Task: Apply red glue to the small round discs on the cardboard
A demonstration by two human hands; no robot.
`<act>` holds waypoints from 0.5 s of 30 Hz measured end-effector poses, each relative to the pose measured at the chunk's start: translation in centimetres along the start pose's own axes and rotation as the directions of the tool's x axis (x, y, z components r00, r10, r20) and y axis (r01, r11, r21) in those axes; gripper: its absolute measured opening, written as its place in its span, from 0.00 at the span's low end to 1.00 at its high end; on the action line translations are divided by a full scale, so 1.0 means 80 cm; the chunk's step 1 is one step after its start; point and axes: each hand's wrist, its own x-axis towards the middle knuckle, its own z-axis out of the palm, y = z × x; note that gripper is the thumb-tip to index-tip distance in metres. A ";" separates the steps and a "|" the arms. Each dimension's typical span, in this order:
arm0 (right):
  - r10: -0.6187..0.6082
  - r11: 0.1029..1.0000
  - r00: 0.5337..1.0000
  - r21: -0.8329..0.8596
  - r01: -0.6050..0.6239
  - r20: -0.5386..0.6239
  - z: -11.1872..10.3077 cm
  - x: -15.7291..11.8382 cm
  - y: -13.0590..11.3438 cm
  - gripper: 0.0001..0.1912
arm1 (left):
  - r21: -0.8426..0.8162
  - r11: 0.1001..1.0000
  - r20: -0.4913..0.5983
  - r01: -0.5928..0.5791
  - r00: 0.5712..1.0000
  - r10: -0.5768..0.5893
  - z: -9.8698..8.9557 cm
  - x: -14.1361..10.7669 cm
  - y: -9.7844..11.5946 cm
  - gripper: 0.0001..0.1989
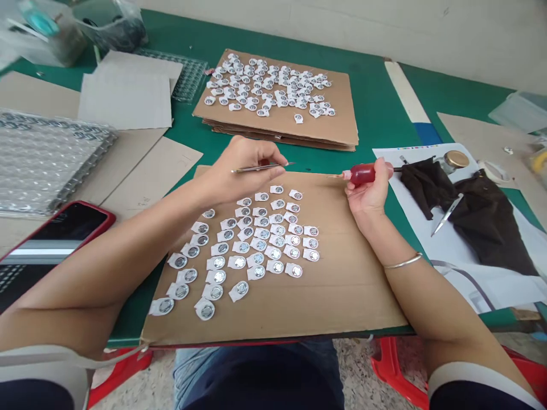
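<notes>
My left hand (243, 171) is closed in a pinch on a thin metal pen-like tool (256, 168), its fine tip pointing right. Fingers wrapped round it, my right hand (370, 191) holds a red bottle-shaped tool (363, 173) with a pinkish neck and a thin copper-coloured tip aimed left. A gap separates the two tips. Both hands are above the far part of a brown cardboard sheet (342, 285). On that sheet lie rows of small round silver-ringed pieces with white tabs (258, 244), mostly left of centre.
Behind is a cardboard stack (316, 134) bearing many similar pieces. To the right, dark cloths (491, 222), a silver tool (447, 214) and a gold-lidded jar (456, 159) rest on white paper. A phone (64, 239), bubble wrap (47, 162) and plastic tubs (111, 25) are left.
</notes>
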 end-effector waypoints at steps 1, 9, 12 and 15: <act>0.034 0.999 0.999 0.015 -0.034 0.009 -0.003 0.004 0.001 0.28 | 0.017 1.000 -0.025 0.011 1.000 -0.011 -0.004 0.003 -0.001 0.10; 0.064 0.998 0.993 0.017 -0.066 0.097 -0.009 0.009 0.005 0.28 | 0.040 0.990 -0.040 0.134 0.990 -0.132 -0.029 0.002 -0.027 0.12; 0.074 0.997 0.991 -0.004 -0.074 0.113 -0.013 0.014 0.008 0.28 | -0.041 0.967 -0.089 0.251 0.963 -0.254 -0.037 -0.028 -0.043 0.15; 0.116 0.993 0.986 -0.024 -0.114 0.120 -0.016 0.023 0.012 0.27 | -0.222 0.901 -0.113 0.374 0.907 -0.405 -0.043 -0.068 -0.066 0.15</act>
